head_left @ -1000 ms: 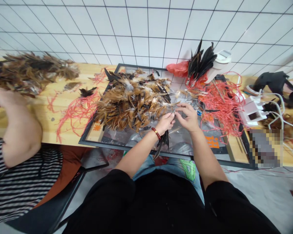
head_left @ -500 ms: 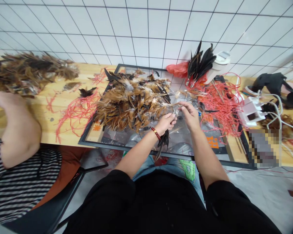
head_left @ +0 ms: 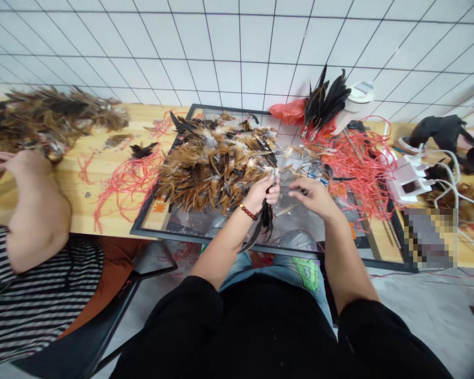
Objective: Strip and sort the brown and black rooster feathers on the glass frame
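Observation:
My left hand (head_left: 264,192) is closed around a small bundle of dark feathers (head_left: 265,223). Their pale quill ends poke out above my fist, and the black tips hang below it. To the right, apart from the bundle, my right hand (head_left: 313,196) has its fingers loosely stretched and parted, with nothing visible in them. Just beyond my left hand lies a big heap of brown feathers (head_left: 217,163) on a black-framed glass panel (head_left: 221,245). A small blue object (head_left: 318,179), partly hidden, lies behind my right hand.
Tangled red plastic strips (head_left: 361,168) cover the panel's right side; more red strips (head_left: 128,181) lie left. Black feathers (head_left: 326,102) stand by a white container (head_left: 359,95). A white charger (head_left: 408,179) with cables sits right. A co-worker's arm (head_left: 39,205) works beside another feather pile (head_left: 55,118).
My right hand has come away from the quill ends and moved slightly right and down. My left hand has shifted a little left, still holding the feathers.

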### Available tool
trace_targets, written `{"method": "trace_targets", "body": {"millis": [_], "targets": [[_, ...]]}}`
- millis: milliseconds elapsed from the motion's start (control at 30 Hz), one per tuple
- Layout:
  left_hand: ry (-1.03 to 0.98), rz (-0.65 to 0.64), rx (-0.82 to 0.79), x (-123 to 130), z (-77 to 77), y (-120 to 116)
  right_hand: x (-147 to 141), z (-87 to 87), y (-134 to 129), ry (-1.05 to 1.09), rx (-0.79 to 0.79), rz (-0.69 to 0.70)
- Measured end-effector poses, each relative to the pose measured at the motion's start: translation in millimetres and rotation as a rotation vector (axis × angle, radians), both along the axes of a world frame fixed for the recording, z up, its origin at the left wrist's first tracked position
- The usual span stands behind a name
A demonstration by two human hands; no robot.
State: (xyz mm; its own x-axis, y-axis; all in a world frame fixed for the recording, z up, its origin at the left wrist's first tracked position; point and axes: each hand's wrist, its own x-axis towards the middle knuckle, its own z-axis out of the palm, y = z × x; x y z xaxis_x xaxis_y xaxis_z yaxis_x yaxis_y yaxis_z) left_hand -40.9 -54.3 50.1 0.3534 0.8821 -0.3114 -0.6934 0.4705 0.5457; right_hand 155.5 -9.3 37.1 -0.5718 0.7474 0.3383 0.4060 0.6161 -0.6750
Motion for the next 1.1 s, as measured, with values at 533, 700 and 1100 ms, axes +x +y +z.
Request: {"method": "trace_targets", "body": {"millis": [533, 700, 1100], "targets": [[-0.28, -0.049, -0.085, -14, 2.6, 1, -33, 8.7, 15, -0.089, 0.109, -0.015], [-0.275, -0.08, -0.075, -10, -6.1, 4, -8, 14.4, 11, -0.256, 0.095, -0.153], [-0.291, -0.061, -0.105, -8, -11.6, 7, 98, 53.8, 53, -0.784, -0.111, -0.877]]}}
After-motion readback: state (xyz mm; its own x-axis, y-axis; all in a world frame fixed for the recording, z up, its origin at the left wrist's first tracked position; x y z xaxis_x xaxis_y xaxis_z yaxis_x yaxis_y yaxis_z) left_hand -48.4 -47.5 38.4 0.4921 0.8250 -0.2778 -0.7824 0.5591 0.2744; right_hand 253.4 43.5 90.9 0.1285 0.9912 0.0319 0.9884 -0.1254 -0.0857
